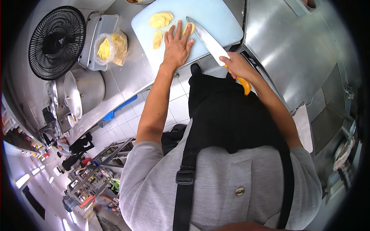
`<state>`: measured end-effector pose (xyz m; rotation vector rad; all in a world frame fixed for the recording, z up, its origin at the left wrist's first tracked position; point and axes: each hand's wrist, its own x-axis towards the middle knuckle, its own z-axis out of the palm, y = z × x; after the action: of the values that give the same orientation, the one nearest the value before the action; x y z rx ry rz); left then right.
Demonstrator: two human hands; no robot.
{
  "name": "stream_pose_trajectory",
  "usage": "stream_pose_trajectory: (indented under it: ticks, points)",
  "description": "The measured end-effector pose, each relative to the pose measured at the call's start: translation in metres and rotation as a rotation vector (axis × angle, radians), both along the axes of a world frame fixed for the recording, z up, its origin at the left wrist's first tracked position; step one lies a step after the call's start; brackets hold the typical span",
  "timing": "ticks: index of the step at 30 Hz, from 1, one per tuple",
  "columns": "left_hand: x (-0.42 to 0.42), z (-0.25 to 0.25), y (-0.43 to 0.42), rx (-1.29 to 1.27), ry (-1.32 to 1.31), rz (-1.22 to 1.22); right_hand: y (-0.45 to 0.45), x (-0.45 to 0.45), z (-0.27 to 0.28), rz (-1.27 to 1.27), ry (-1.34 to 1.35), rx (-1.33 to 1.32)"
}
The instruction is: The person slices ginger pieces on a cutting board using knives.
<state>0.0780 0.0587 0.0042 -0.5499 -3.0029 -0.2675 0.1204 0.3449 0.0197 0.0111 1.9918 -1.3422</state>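
Observation:
My right hand (239,66) grips the yellow handle of a large knife (208,41), whose blade lies slantwise over a pale blue cutting board (219,19). On the board, my left hand (178,48) rests with its fingers spread. Its fingertips touch a pale yellow slice (188,28) close to the blade's tip. To the left of those fingers lie a pile of yellow slices (160,19) and a separate yellow piece (157,39).
A round container of yellow shreds (104,49) stands left of the board, near a black fan (57,42) and large metal pots (90,90). A steel surface (285,42) is at the right. People (69,150) are at the far lower left.

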Motion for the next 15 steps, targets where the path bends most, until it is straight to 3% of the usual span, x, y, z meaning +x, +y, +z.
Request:
stream_pose_trajectory:
  ticks: [15]
  points:
    - [0.025,0.009,-0.004,0.041,-0.032,0.023,0.011,-0.003,0.009,-0.009,-0.120,-0.057]
